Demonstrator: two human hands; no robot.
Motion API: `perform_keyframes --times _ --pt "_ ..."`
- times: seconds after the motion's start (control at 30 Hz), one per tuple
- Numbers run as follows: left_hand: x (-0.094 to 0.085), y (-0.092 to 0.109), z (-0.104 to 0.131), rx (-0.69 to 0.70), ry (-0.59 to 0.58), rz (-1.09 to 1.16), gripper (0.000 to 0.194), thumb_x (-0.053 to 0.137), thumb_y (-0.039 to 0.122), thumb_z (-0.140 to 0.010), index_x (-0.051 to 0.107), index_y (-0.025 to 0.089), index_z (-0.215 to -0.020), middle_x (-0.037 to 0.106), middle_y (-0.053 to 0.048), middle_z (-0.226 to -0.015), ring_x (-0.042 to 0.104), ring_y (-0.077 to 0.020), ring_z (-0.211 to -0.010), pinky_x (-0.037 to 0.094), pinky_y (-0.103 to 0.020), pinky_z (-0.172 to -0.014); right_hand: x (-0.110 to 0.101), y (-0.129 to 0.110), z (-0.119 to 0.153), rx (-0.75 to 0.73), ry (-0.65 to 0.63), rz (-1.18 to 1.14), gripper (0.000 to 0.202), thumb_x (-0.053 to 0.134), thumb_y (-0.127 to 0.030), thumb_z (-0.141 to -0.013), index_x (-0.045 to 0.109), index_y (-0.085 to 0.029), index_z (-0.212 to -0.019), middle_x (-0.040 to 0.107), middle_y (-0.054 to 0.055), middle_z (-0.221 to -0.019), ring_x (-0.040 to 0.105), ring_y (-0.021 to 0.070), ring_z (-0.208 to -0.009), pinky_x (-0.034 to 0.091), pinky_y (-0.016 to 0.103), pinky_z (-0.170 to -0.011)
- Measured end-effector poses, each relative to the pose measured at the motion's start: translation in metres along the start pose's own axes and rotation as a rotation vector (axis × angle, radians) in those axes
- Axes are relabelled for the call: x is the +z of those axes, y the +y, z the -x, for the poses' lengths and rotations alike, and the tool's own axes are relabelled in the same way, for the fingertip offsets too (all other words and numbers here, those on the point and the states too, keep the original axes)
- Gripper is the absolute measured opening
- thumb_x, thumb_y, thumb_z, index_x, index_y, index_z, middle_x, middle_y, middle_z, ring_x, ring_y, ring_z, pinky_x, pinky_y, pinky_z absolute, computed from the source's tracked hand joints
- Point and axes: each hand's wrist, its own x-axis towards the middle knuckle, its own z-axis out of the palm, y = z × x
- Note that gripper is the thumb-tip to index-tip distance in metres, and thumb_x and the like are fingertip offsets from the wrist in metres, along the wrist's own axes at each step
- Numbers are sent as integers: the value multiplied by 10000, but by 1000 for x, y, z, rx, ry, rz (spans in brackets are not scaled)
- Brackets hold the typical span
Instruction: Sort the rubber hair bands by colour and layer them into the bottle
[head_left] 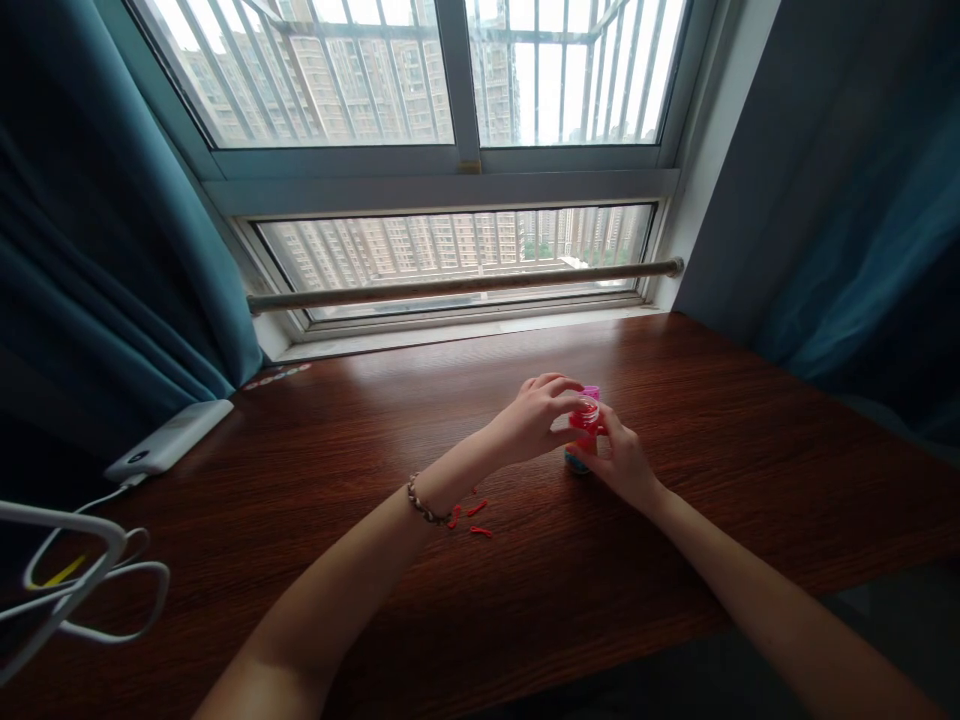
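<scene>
A small clear jar (585, 412) with red and pink contents stands on the brown wooden table (735, 440). Something blue shows at the bottom of the stack, and a pink piece rises behind the jar's mouth. My left hand (541, 415) reaches over from the left, its curved fingers at the jar's rim; whether they pinch anything is hidden. From the right, my right hand (621, 458) holds the jar's side between thumb and fingers. Several small red loops (478, 509) lie on the table beneath my left wrist, which wears a braided bracelet.
A white power bank (169, 438) with a cable lies at the table's left edge. White tubing (112, 540) curls at the lower left near a yellow strip. Behind the table are a barred window, a horizontal rail (465, 286) and blue curtains.
</scene>
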Motion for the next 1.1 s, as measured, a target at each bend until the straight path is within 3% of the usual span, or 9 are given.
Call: perform_keyframes --times 0.2,0.5,0.63,0.73,0.83,0.87,0.93,1.0,1.1 --pt "-19 0 33 -39 45 202 374 578 283 -781 534 212 -1145 514 -113 -1196 484 -208 -1102 407 -381 -933 -1 -1 0 28 -10 8 565 621 -411 -704 402 -199 -1178 630 103 -998 628 229 -786 505 372 -727" --pt "-33 -15 147 -398 -84 264 424 549 264 -796 477 191 -1207 527 -98 -1213 478 -213 -1132 375 -375 -982 0 -6 3 23 21 21 649 634 -375 -690 352 -197 -1247 585 118 -1106 614 237 -870 494 367 -765" --pt "-31 -16 176 -413 -131 268 479 564 249 -782 445 173 -1239 469 -122 -1274 353 -244 -1243 305 -424 -1031 1 -6 3 24 8 -3 713 651 -369 -681 302 -201 -1280 548 121 -1151 586 237 -935 471 385 -816" --pt "-29 -14 181 -373 -155 240 473 588 254 -761 471 190 -1215 462 -115 -1275 291 -257 -1274 257 -459 -1049 -5 -13 6 -47 199 3 807 692 -363 -636 261 -204 -1299 444 141 -1247 506 265 -1055 451 419 -848" --pt "-27 -14 180 -366 -164 226 413 590 263 -762 511 206 -1163 491 -111 -1234 303 -264 -1262 246 -480 -1043 -9 -35 16 -252 379 91 749 741 -280 -586 362 -239 -1231 459 109 -1183 455 281 -1071 431 443 -857" --pt "-26 -14 180 -365 -162 225 390 591 266 -763 523 207 -1143 503 -111 -1216 308 -265 -1256 245 -481 -1040 -7 -45 19 -351 310 106 671 733 -235 -602 407 -257 -1187 505 80 -1098 478 259 -1019 430 430 -855" --pt "-25 -15 181 -364 -148 234 346 596 275 -762 547 203 -1097 521 -108 -1181 321 -262 -1241 247 -471 -1038 4 -66 23 -545 -109 36 462 654 -178 -697 469 -259 -1113 572 35 -939 527 198 -887 462 359 -798" --pt "-23 -17 182 -361 -126 253 297 604 286 -758 569 197 -1039 538 -100 -1135 350 -250 -1209 269 -447 -1028 23 -83 23 -515 -485 -14 348 615 -236 -744 500 -223 -1073 581 48 -920 517 194 -867 473 339 -761" --pt "-21 -20 184 -367 -90 275 206 605 297 -759 590 185 -931 554 -84 -1055 396 -226 -1139 317 -402 -994 55 -93 15 -350 -666 -9 353 648 -340 -710 536 -190 -1009 559 79 -961 481 219 -914 462 370 -776"
